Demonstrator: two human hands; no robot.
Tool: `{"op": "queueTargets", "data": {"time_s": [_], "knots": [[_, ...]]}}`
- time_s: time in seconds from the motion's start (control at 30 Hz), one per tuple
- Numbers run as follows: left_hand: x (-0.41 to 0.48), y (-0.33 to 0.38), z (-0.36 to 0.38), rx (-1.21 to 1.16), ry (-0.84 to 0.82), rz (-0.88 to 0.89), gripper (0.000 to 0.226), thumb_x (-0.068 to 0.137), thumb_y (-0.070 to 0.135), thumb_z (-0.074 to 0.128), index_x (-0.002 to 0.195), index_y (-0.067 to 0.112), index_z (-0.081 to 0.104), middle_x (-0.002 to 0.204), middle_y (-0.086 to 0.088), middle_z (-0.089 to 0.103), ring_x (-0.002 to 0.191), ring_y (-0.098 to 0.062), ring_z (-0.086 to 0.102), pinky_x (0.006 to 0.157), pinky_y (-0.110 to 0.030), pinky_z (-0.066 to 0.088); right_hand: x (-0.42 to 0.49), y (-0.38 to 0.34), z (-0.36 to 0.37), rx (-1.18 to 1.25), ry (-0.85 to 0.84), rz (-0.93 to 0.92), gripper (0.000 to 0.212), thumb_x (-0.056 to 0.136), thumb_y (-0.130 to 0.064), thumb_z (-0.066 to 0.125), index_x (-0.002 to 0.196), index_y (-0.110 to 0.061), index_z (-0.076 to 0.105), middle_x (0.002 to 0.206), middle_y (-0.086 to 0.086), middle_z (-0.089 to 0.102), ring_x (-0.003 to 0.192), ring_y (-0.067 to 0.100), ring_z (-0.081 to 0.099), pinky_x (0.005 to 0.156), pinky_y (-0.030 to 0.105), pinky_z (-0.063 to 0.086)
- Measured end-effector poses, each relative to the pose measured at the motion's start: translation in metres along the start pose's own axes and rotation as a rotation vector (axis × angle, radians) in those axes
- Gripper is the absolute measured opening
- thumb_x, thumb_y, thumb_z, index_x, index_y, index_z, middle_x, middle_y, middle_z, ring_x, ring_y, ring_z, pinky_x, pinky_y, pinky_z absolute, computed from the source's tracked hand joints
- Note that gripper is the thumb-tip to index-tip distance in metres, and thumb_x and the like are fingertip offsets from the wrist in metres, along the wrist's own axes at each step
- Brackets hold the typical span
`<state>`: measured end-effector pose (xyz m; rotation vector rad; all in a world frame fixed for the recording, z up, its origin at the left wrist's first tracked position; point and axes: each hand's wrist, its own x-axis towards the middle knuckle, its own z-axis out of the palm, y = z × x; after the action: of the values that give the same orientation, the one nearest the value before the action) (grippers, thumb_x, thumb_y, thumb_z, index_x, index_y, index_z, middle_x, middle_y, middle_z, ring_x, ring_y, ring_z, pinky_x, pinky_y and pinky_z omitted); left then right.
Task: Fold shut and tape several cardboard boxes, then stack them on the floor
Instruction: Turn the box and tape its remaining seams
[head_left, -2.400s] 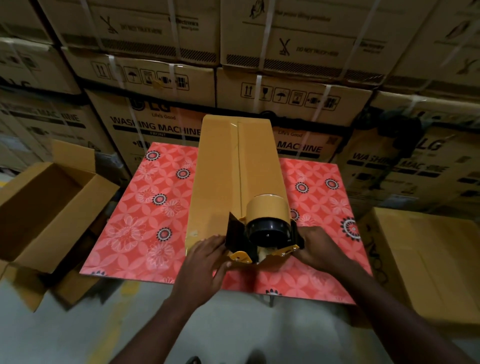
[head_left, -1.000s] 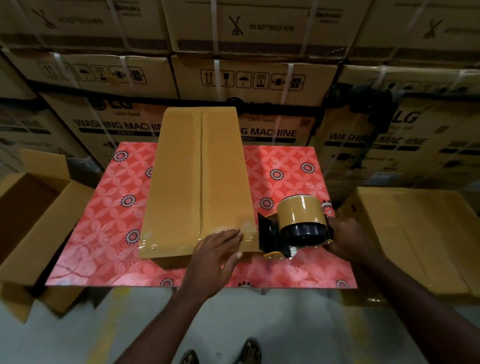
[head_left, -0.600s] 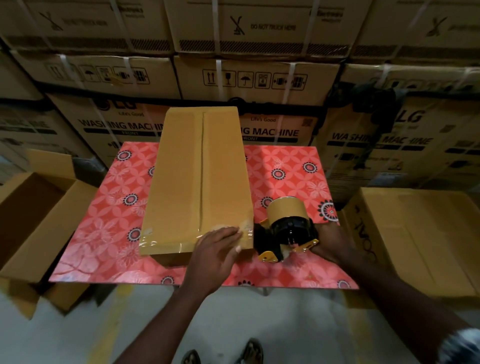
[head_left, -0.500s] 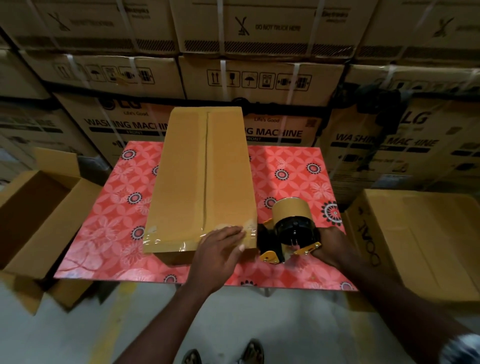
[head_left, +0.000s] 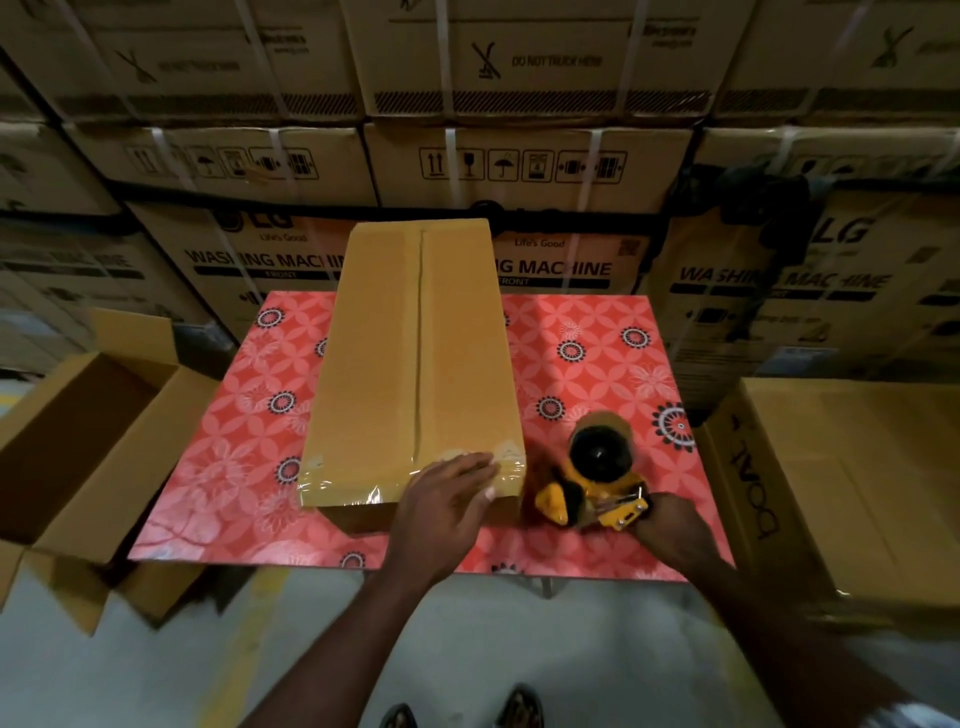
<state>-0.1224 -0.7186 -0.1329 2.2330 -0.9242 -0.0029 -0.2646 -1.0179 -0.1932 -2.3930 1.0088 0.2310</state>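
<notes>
Box on worktop, long axis running away from the person. Left hand flat, fingers straight, pressing tape strip at near end. Right hand clamped on tape dispenser, just beside the near-right corner.

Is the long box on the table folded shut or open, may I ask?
Shut: the long box has flat flaps meeting at a centre seam; clear tape crosses its near end.

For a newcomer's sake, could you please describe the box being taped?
Find the red flowered table. One long, narrow box lies on it, under the left hand. It alone sits on the table, with shiny tape across its near end.
</notes>
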Motion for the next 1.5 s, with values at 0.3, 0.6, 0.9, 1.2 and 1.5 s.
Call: {"op": "queueTargets", "data": {"time_s": [0.3, 0.6, 0.9, 1.2, 1.5], "knots": [[0.000, 0.002, 0.000, -0.011, -0.004, -0.022, 0.037, 0.100, 0.047, 0.049, 0.130, 0.036, 0.067, 0.137, 0.023, 0.060, 0.128, 0.003, 0.052, 0.111, -0.032, 0.039, 0.011, -0.011, 0.062, 0.924, -0.146, 0.501, 0.039, 0.089, -0.038, 0.076, 0.095, 0.000, 0.071, 0.081, 0.017, 0.072, 0.070, 0.030, 0.068, 0.066, 0.035, 0.051], [0.000, 0.002, 0.001, -0.009, 0.002, -0.028, 0.036, 0.102, 0.042, 0.047, 0.129, 0.034, 0.069, 0.136, 0.021, 0.061, 0.127, -0.001, 0.054, 0.110, -0.036, 0.039, -0.031, -0.087, 0.041, 0.715, 0.015, -0.374, 0.043, 0.099, -0.057, 0.051, 0.122, -0.025, 0.067, 0.119, -0.012, 0.069, 0.114, 0.007, 0.064, 0.092, 0.028, 0.049], [0.002, 0.006, -0.001, -0.002, 0.012, -0.001, 0.032, 0.101, 0.032, 0.053, 0.127, 0.031, 0.070, 0.134, 0.017, 0.064, 0.122, -0.002, 0.057, 0.105, -0.031, 0.042, -0.035, -0.114, 0.077, 0.577, 0.326, -0.642, 0.038, 0.101, -0.009, 0.053, 0.139, -0.005, 0.060, 0.117, 0.001, 0.071, 0.102, 0.005, 0.067, 0.089, 0.013, 0.049], [0.001, 0.005, 0.000, -0.002, 0.028, 0.004, 0.030, 0.102, 0.031, 0.053, 0.127, 0.031, 0.070, 0.133, 0.017, 0.064, 0.122, -0.001, 0.057, 0.104, -0.031, 0.043, -0.034, -0.114, 0.082, 0.322, 0.436, -0.726, 0.045, 0.097, -0.023, 0.055, 0.133, 0.003, 0.062, 0.096, 0.016, 0.076, 0.074, 0.026, 0.072, 0.067, 0.029, 0.053], [0.000, 0.006, 0.009, -0.018, 0.111, 0.002, 0.024, 0.098, 0.028, 0.060, 0.118, 0.027, 0.075, 0.126, 0.014, 0.069, 0.118, -0.007, 0.061, 0.101, -0.039, 0.046, -0.039, -0.116, 0.029, 0.644, 0.359, -0.770, 0.035, 0.099, -0.020, 0.061, 0.132, -0.011, 0.067, 0.139, 0.003, 0.062, 0.129, 0.005, 0.058, 0.106, 0.024, 0.047]]}}
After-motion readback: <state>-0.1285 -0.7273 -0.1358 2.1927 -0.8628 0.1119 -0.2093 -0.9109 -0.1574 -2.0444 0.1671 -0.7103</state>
